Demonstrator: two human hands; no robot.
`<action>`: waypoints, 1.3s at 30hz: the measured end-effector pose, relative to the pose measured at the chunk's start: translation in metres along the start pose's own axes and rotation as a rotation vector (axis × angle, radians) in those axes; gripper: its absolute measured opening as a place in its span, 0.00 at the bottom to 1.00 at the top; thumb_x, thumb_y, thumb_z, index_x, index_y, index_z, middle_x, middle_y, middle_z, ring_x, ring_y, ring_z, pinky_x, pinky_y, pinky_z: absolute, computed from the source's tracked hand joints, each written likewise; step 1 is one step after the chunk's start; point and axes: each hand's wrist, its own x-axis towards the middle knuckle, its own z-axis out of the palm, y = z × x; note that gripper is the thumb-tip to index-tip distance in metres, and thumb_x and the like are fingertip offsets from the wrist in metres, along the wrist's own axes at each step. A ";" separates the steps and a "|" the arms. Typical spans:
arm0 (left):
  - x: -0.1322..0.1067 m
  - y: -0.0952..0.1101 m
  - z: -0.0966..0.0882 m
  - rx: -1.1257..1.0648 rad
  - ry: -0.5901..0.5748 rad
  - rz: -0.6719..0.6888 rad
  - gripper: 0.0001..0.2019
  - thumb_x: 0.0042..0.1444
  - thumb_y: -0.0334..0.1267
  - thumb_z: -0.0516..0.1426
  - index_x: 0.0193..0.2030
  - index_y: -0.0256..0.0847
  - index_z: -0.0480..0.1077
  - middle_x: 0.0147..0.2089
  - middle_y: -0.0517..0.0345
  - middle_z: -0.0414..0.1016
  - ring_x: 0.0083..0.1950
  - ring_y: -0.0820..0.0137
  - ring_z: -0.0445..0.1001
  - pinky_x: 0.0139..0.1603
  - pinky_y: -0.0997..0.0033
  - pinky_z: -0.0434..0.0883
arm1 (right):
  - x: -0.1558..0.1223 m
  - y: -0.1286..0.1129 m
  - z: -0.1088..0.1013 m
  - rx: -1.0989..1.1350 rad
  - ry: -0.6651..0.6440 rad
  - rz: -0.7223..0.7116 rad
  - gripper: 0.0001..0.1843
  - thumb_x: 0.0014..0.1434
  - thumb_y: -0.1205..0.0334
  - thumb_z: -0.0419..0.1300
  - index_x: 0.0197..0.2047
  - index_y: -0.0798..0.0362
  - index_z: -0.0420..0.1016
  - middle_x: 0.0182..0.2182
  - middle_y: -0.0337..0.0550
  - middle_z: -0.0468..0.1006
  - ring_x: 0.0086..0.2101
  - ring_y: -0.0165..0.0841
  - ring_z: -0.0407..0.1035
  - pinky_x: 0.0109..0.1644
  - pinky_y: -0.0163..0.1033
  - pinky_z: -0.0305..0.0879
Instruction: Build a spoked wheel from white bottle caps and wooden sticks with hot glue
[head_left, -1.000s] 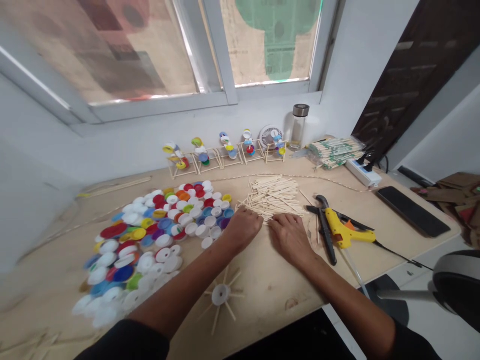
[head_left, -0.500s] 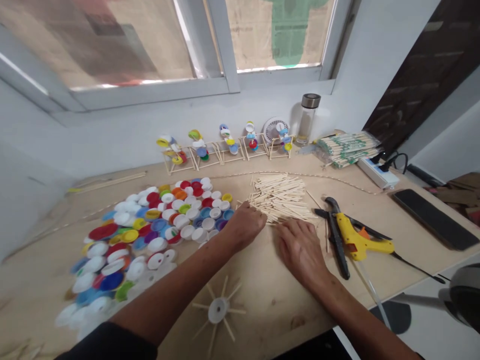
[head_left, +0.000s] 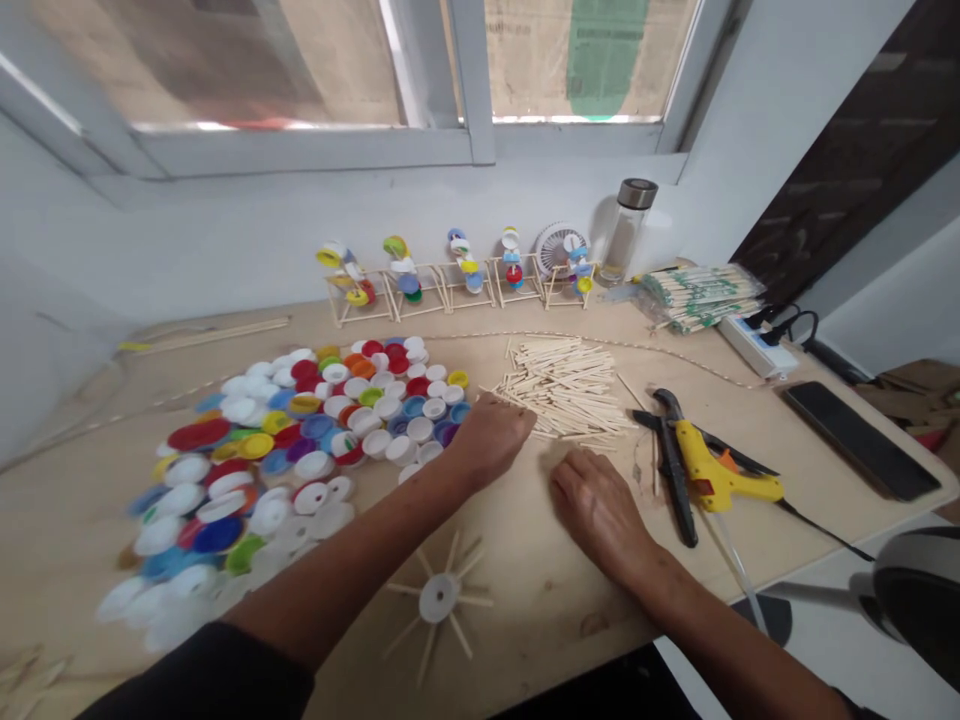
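My left hand (head_left: 493, 436) is closed at the left edge of a loose pile of short wooden sticks (head_left: 566, 385). Its fingertips point down into the sticks, and whatever they grip is hidden. Just below the pile, my right hand (head_left: 596, 498) rests on the tabletop with its fingers curled under; the palm side cannot be seen. Nearer to me lies a white bottle cap with sticks radiating from it like spokes (head_left: 438, 598). Left of my left hand spreads a heap of bottle caps (head_left: 300, 430), mostly white, with red, blue, yellow and other colours.
Several small stick-frame wheels with caps (head_left: 405, 278) line the wall, beside a small fan (head_left: 555, 245) and a glass bottle (head_left: 628, 230). To the right are black cutters (head_left: 677, 490), a yellow glue gun (head_left: 720, 475), a phone (head_left: 860, 440), a power strip (head_left: 757, 345) and bagged sticks (head_left: 701, 295).
My right hand has drawn slightly back from the pile's lower edge, and its fingers have curled in. The left hand stays at the sticks. The camera view has shifted a little.
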 end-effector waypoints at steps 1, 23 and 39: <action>-0.002 0.000 0.000 -0.007 0.007 -0.014 0.08 0.56 0.28 0.49 0.35 0.38 0.69 0.34 0.50 0.77 0.38 0.62 0.75 0.43 0.61 0.63 | 0.004 0.001 0.001 -0.007 0.000 0.005 0.11 0.61 0.73 0.53 0.30 0.53 0.72 0.31 0.43 0.73 0.35 0.36 0.64 0.41 0.39 0.57; -0.020 0.027 0.013 -0.133 0.062 -0.054 0.10 0.56 0.28 0.51 0.29 0.38 0.72 0.33 0.52 0.76 0.38 0.64 0.73 0.42 0.63 0.65 | 0.004 -0.006 -0.003 -0.049 -0.063 0.022 0.09 0.59 0.74 0.55 0.31 0.53 0.72 0.30 0.44 0.75 0.34 0.36 0.67 0.39 0.39 0.57; -0.041 0.050 0.011 -0.168 0.009 -0.031 0.09 0.57 0.27 0.51 0.30 0.38 0.71 0.33 0.54 0.74 0.37 0.66 0.71 0.43 0.64 0.64 | -0.008 -0.011 -0.010 -0.041 -0.114 0.017 0.10 0.61 0.73 0.54 0.31 0.52 0.71 0.30 0.43 0.75 0.35 0.37 0.67 0.41 0.40 0.55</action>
